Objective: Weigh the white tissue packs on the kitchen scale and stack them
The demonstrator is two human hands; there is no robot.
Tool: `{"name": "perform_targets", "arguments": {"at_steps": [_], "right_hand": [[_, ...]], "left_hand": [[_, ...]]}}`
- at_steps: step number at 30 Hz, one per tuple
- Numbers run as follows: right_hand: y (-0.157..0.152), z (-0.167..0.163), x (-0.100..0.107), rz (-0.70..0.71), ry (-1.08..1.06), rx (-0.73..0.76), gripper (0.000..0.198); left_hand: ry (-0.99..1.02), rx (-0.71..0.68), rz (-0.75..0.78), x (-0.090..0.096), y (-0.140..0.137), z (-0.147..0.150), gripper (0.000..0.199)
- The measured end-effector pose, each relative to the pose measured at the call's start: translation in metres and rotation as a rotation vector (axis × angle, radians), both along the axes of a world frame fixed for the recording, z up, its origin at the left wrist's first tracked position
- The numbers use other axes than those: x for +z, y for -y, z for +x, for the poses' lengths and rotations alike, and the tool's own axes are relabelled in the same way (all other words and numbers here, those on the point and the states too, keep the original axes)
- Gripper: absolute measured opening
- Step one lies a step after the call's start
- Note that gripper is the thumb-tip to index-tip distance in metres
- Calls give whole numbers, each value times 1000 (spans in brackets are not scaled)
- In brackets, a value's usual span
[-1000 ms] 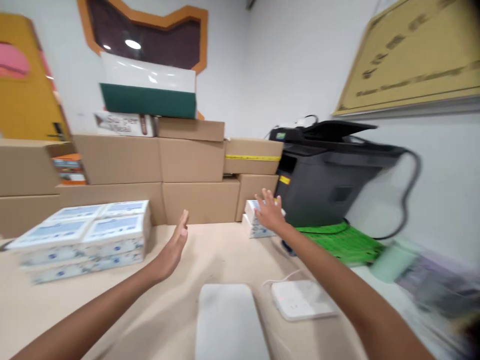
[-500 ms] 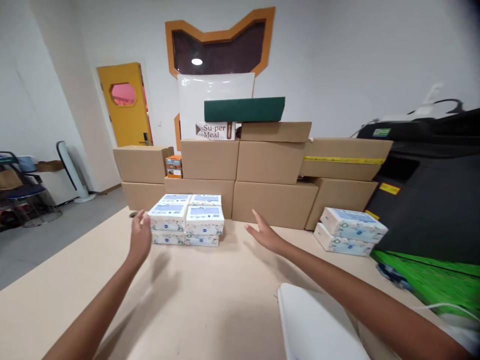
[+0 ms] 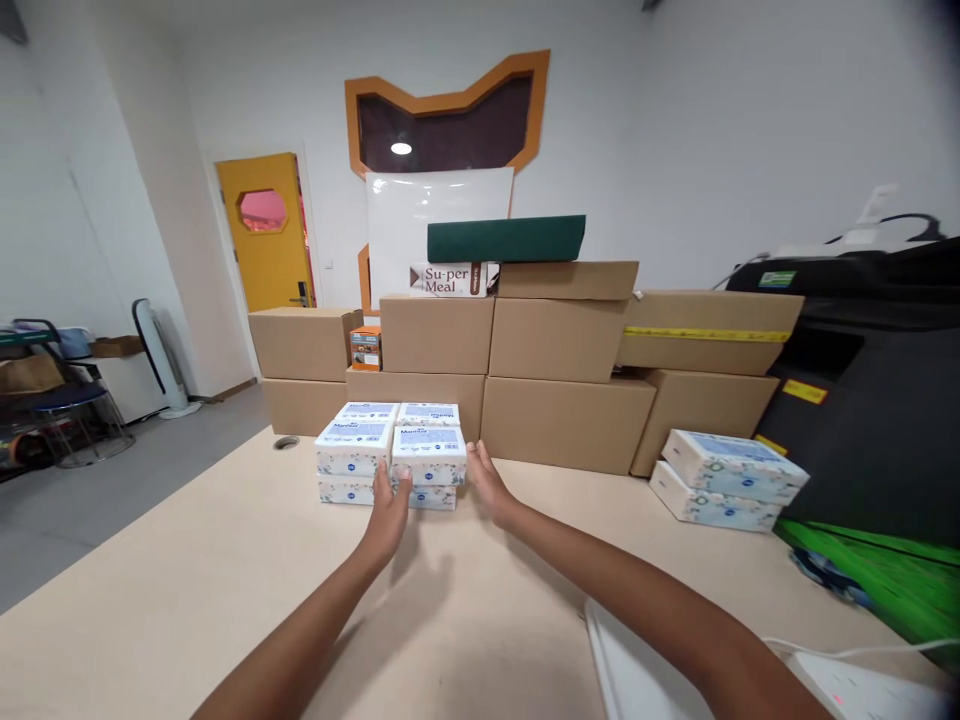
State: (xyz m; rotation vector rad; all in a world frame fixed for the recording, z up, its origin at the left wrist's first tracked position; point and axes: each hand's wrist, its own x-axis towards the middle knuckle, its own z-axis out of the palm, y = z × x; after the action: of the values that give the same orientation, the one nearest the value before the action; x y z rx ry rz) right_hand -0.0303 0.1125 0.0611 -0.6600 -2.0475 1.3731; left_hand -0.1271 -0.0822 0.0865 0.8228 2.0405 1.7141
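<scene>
Tissue packs (image 3: 429, 462), white with blue print and a floral edge, form a two-layer block on the table, two packs wide in front. My left hand (image 3: 388, 525) is at the block's front, fingertips at the seam between the front left and front right packs, thumb apart against the right pack's front. My right hand (image 3: 491, 490) stands beside the right end of that upper right pack, fingers stretched out and close to it; whether they touch cannot be made out. Neither hand has closed around a pack.
Cardboard boxes (image 3: 562, 420) form a wall behind the packs, topped by a dark green box (image 3: 506, 240). Two more stacked tissue packs (image 3: 731, 480) are at the right. A white flat object (image 3: 637, 670) lies near my right forearm. A dark machine (image 3: 862, 400) stands far right.
My left hand has moved right, from the block's left side to its front seam. My right hand has moved left to the block's right end. The view has shifted slightly.
</scene>
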Motion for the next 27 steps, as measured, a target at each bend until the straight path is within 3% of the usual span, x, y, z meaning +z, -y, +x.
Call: {"name": "perform_targets", "arguments": {"at_steps": [2, 5, 8, 13, 18, 21, 24, 27], "right_hand": [[8, -4, 6, -80, 0, -10, 108], [25, 0, 15, -131, -62, 101, 108], [40, 27, 18, -163, -128, 218, 110], [49, 123, 22, -175, -293, 340, 100], [56, 236, 48, 15, -324, 213, 107], [63, 304, 43, 49, -281, 84, 111], [71, 372, 14, 12, -139, -10, 104], [71, 428, -16, -59, 26, -100, 95]], "left_hand": [[9, -3, 4, 1, -3, 6, 99], [32, 0, 13, 3, -3, 25, 103], [-9, -29, 101, 13, 14, 52, 104], [-197, -246, 217, 43, 55, 103, 90], [-126, -452, 170, 58, 58, 151, 96], [-38, -617, 117, 40, 57, 172, 91], [50, -761, -35, 3, 53, 180, 85], [17, -600, -129, -31, 37, 174, 77]]}}
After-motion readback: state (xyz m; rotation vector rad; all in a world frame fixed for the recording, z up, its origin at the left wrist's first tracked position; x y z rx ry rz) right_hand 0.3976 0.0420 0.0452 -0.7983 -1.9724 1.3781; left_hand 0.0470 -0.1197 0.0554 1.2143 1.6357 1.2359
